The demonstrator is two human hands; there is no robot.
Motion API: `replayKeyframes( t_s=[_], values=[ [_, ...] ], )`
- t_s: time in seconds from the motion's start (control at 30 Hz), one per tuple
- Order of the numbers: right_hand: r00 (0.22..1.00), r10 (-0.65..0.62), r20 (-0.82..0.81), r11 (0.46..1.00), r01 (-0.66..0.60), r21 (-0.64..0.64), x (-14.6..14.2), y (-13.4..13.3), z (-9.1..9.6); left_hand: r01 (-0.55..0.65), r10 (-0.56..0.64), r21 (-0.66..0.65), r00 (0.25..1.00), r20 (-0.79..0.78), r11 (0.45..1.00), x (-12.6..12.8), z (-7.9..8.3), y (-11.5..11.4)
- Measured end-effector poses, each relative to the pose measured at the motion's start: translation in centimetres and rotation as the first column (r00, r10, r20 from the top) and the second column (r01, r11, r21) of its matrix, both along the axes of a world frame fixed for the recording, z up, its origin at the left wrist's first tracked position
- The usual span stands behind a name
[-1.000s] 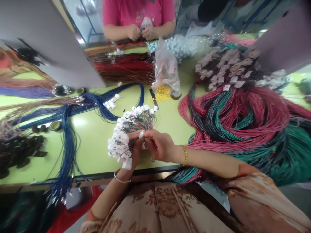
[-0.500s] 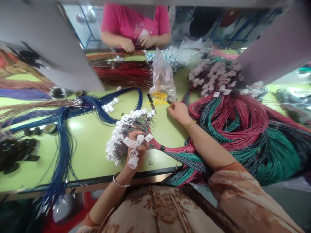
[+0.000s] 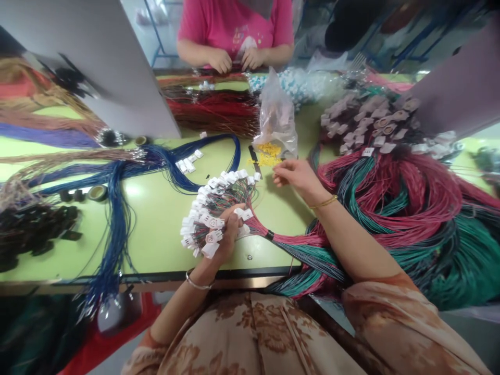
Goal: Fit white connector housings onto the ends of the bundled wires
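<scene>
- Head view, nearest: left hand (image 3: 228,237) closed around a wire bundle (image 3: 258,225) near the table's front edge; white connectors (image 3: 230,178) fan out above and to the left of the grip.
- Right hand (image 3: 299,177) extended farther out, fingers curled, tips close together, just beside the yellow pieces (image 3: 269,154); contact, or anything pinched, cannot be told.
- Step in hand, as judged: left hand steadies the bundle while the right works at the yellow pieces. Parts this small call for a fine fingertip pinch and a firm left hold.
- Surface: yellow-green table (image 3: 156,229), blue wires (image 3: 115,219) and a tape roll (image 3: 97,192) at left, pink-and-green wire coils (image 3: 367,198) at right.
- Beyond the yellow pieces: clear plastic bag (image 3: 278,114), red wires (image 3: 214,109) beside it.
- Far side: co-worker in a pink shirt (image 3: 238,28), both hands at the table edge; blue metal frames behind, blurred.
</scene>
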State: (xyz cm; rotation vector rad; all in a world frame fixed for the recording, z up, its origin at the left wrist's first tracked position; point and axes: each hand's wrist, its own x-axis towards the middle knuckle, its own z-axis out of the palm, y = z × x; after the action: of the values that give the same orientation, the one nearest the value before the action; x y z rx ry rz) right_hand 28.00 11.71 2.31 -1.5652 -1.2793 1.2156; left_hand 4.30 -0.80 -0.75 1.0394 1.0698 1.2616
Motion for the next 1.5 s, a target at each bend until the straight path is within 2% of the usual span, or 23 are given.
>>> replayKeyframes(
  t_s=[0.07, 0.1, 0.17, 0.23, 0.33, 0.37, 0.47, 0.53, 0.63, 0.83, 0.97, 1.07, 1.23, 1.33, 1.4, 1.5],
  values=[
    [0.958, 0.149, -0.245, 0.988, -0.151, 0.010, -1.4, -1.3, 0.8, 0.022, -0.022, -0.008, 1.000, 0.013, 1.000, 0.1, 0.1, 0.1],
    [0.920, 0.230, -0.318, 0.971, -0.236, 0.019, -2.2, -2.0, 1.3, 0.030, -0.030, 0.003, 0.999, 0.012, 1.000, 0.1, 0.2, 0.2],
    [0.849, 0.361, -0.387, 0.927, -0.372, 0.049, -3.8, -3.6, 2.2, 0.025, -0.025, 0.034, 1.000, 0.005, 0.999, 0.1, 0.3, 0.2],
    [0.812, 0.442, -0.381, 0.893, -0.439, 0.100, -5.2, -5.1, 3.0, 0.010, -0.011, 0.053, 1.000, 0.022, 0.999, 0.1, 0.4, 0.2],
    [0.854, 0.486, -0.185, 0.858, -0.426, 0.287, -6.5, -6.9, 3.7, -0.005, 0.001, 0.058, 0.998, 0.070, 0.998, 0.1, 0.5, 0.2],
    [0.874, 0.480, -0.074, 0.824, -0.421, 0.378, -6.7, -7.3, 3.8, 0.002, -0.006, 0.059, 0.997, 0.076, 0.998, 0.0, 0.4, 0.2],
    [0.886, 0.416, 0.205, 0.667, -0.450, 0.594, -7.0, -8.1, 3.8, 0.039, -0.045, 0.065, 0.995, 0.090, 0.997, -0.1, 0.2, 0.2],
    [0.886, 0.375, 0.271, 0.622, -0.458, 0.635, -7.2, -8.4, 3.6, 0.052, -0.060, 0.073, 0.993, 0.105, 0.996, -0.1, 0.0, 0.2],
    [0.892, 0.333, 0.304, 0.649, -0.451, 0.612, -7.4, -8.9, 3.4, 0.053, -0.061, 0.095, 0.995, 0.084, 0.994, -0.2, -0.1, 0.2],
    [0.892, 0.350, 0.287, 0.732, -0.452, 0.510, -7.5, -9.4, 3.4, 0.047, -0.048, 0.134, 0.999, 0.006, 0.990, -0.4, 0.0, 0.2],
    [0.894, 0.350, 0.279, 0.744, -0.446, 0.497, -7.4, -9.4, 3.6, 0.031, -0.034, 0.144, 0.999, 0.014, 0.989, -0.4, -0.1, 0.2],
    [0.863, 0.314, 0.395, 0.710, -0.490, 0.506, -7.5, -9.9, 3.1, 0.031, -0.035, 0.120, 0.999, 0.032, 0.992, -0.3, 0.0, 0.1],
    [0.786, 0.263, 0.560, 0.598, -0.588, 0.545, -7.7, -11.1, 1.8, -0.064, 0.062, 0.134, 0.998, 0.019, 0.989, -0.2, 0.3, 0.3],
    [0.775, 0.243, 0.583, 0.568, -0.601, 0.562, -7.6, -10.4, 2.2, -0.011, 0.004, 0.134, 0.998, 0.058, 0.991, -0.5, 0.5, 0.5],
    [0.784, 0.295, 0.546, 0.548, -0.607, 0.575, -7.4, -9.4, 2.6, 0.082, -0.089, 0.107, 0.994, 0.062, 0.991, -0.9, 0.6, 0.7],
    [0.753, 0.509, 0.417, 0.532, -0.656, 0.535, -7.0, -8.3, 2.4, 0.147, -0.150, 0.047, 0.986, 0.067, 0.988, -1.2, 0.7, 0.6]
  ],
)
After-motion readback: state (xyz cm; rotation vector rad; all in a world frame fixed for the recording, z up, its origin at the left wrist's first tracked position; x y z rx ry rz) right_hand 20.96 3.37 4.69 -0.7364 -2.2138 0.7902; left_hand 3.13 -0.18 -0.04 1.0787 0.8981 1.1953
